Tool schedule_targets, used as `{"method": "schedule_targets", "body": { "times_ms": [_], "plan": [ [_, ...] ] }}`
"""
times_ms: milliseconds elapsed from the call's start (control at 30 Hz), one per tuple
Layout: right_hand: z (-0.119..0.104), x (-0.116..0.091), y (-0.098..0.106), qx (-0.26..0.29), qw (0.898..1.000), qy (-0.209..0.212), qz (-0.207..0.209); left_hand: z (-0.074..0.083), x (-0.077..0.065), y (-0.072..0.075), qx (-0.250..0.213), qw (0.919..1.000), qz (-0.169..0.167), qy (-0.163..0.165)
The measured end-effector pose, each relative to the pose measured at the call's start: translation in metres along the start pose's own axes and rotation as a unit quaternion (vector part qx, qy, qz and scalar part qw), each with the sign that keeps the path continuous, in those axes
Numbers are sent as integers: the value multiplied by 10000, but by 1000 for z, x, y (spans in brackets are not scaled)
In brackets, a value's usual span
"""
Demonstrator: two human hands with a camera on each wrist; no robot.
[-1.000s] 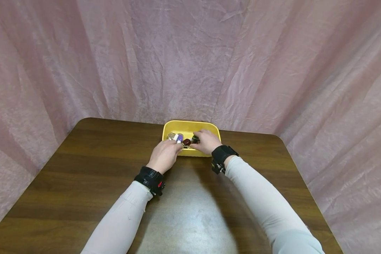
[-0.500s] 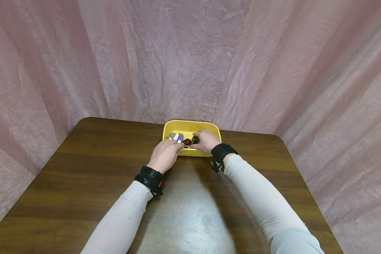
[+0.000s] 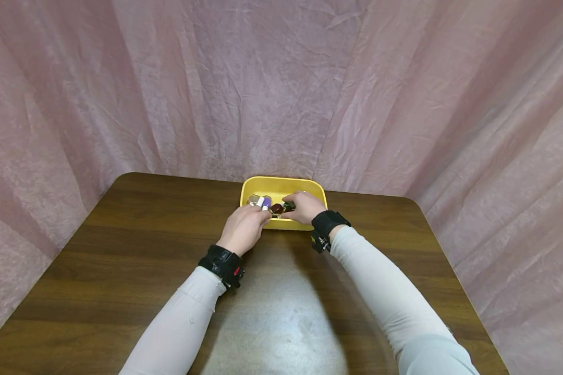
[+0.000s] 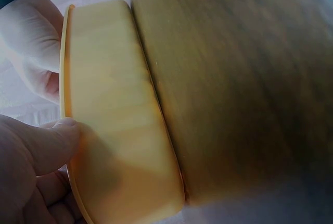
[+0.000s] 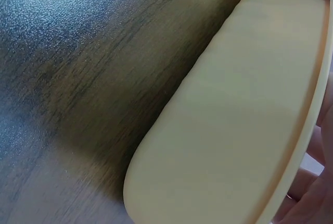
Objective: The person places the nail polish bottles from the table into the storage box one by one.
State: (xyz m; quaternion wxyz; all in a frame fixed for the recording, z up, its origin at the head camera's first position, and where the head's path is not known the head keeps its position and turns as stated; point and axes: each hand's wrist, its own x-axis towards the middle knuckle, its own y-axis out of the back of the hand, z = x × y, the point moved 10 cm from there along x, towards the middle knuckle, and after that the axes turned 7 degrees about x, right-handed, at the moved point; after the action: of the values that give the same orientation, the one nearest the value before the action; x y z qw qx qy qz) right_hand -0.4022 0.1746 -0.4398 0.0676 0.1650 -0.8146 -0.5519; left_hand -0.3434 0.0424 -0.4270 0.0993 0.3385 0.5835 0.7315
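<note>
A yellow plastic tub (image 3: 281, 182) stands at the far edge of the table. My left hand (image 3: 244, 229) grips its near rim at the left; in the left wrist view the thumb (image 4: 62, 135) laps over the rim onto the outer wall. Just past those fingers lie a purple nail polish bottle (image 3: 267, 201) and a white cap (image 3: 260, 201). My right hand (image 3: 306, 208) reaches into the tub and pinches a dark green bottle (image 3: 289, 206) between thumb and forefinger. Beside it lies a dark red bottle (image 3: 277, 209). The hands partly hide the contents.
The brown wooden table (image 3: 122, 260) spreads out on both sides and in front of the tub. A pink curtain (image 3: 281, 88) hangs right behind the table's far edge. A clear bottle (image 3: 253, 199) lies at the tub's left end.
My right hand has shifted slightly left inside the tub, and the dark red bottle has moved a touch to the right. My left hand stays at the rim.
</note>
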Motion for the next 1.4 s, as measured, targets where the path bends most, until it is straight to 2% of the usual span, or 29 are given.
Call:
{"method": "schedule_targets", "body": {
  "times_ms": [267, 433, 833, 1200, 1400],
  "plan": [
    [5, 1, -4, 122, 9999, -32, 70, 1, 1, -2, 25, 10000, -22, -13],
    [1, -5, 0, 31, 9996, 85, 276, 2, 1, -2, 45, 10000, 41, -53],
    [-13, -32, 13, -384, 9902, 557, 1223, 0, -1, 3, 72, 9999, 52, -55],
    [-12, -60, 21, -490, 9818, 718, 1689, -5, -4, 5, 55, 9999, 71, -63],
    [-12, -80, 26, -581, 9755, 917, 1913, -4, -6, 6, -141, 9999, 38, -93]
  ]
}}
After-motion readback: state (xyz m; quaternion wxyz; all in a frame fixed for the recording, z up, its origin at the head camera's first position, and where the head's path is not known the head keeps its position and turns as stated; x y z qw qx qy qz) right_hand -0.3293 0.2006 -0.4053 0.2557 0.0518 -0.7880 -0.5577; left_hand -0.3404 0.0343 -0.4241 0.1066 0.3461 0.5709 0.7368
